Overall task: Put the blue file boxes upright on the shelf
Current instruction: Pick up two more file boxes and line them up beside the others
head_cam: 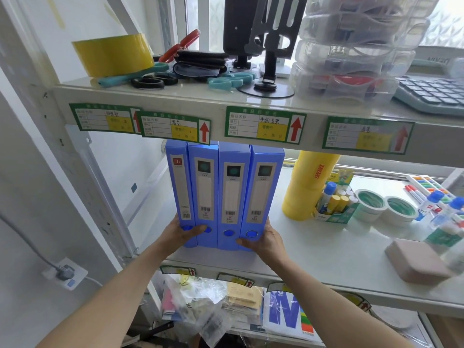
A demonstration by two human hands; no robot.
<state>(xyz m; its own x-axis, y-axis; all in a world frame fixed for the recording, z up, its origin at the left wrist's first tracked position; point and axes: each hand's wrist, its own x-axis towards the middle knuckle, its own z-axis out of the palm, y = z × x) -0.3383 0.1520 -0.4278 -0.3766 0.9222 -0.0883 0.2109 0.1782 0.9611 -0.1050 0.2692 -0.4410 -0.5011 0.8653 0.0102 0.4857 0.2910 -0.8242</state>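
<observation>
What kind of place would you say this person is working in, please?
Probably a stationery shop or its stockroom. Green price labels with red arrows run along the metal shelf edge; the shelves hold blue file boxes, tape rolls, glue sticks and a calculator.

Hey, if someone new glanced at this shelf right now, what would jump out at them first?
Four blue file boxes standing upright side by side at the left of the middle shelf, with the left hand and right hand pressed against the row's two ends. To their right stands a tall yellow tape stack. Green price labels line the upper shelf's front edge.
</observation>
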